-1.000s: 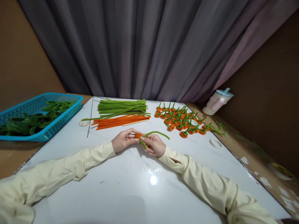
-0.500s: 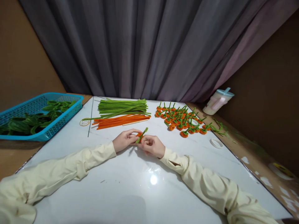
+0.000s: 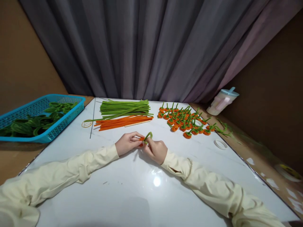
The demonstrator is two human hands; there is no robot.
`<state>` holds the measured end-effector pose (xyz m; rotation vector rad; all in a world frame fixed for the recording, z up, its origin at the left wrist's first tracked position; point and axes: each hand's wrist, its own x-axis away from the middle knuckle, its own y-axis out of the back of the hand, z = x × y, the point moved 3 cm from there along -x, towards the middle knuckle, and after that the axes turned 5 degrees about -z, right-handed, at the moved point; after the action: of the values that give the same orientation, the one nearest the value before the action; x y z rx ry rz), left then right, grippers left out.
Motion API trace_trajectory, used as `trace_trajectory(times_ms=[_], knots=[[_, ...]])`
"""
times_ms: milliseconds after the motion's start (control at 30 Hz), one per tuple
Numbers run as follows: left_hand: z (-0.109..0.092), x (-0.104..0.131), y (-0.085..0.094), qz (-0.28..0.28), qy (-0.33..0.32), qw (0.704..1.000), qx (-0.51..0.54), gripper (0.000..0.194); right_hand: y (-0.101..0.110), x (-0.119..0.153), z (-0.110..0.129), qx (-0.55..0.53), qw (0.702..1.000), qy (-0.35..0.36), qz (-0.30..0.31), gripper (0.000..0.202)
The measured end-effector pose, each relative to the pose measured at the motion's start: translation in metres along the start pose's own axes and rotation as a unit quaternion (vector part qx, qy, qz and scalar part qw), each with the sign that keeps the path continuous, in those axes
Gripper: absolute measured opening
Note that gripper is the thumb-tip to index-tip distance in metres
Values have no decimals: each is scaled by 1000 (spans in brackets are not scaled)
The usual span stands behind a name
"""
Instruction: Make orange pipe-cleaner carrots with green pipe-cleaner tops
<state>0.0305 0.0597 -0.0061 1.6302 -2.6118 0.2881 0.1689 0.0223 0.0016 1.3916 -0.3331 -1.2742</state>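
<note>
The head (image 3: 141, 139) is pinched by the left hand (image 3: 129, 143), the stem (image 3: 149, 135) by the right hand (image 3: 156, 150). Both seem light, pliable, best held where they meet.

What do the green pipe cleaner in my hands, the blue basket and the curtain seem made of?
Green pipe cleaner: seemingly matt, fuzzy chenille, by its soft edges; any wire core is hidden.
Blue basket: likely moulded plastic, slight sheen, given its even colour and perforated walls.
Curtain: probably matt fabric, judging by its folds.
</note>
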Motion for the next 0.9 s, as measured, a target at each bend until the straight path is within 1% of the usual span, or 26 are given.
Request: trace_trajectory(times_ms=[67,233,400,467,500,600,667,733,833,900], knots=[[0,-1,1,0,8,1000,13,40,-1,0,-1,-17,1000,-7,9,18],[0,-2,4,0,40,999,26,41,-1,-2,-5,-117,992,-39,8,20],[0,-4,4,14,44,999,26,41,1,-1,-3,-160,987,-11,-13,10],[-1,-4,3,31,42,998,29,43,3,1,-2,-158,987,19,-38,8],[-2,-5,2,39,40,998,30,44,4,1,-2,-154,986,44,-51,12],[-5,-4,0,58,31,998,19,43,7,3,-2,-122,982,121,-75,37],[-7,-2,-1,66,27,997,3,38,8,2,-2,-99,981,147,-82,47],[-8,-2,-2,73,26,997,-13,34,8,1,-3,-77,983,142,-87,47],[-6,-2,-1,81,35,996,-27,32,7,-2,-6,-42,988,112,-101,38],[-4,-2,0,87,38,995,-27,33,6,-3,-11,-17,988,93,-120,32]])
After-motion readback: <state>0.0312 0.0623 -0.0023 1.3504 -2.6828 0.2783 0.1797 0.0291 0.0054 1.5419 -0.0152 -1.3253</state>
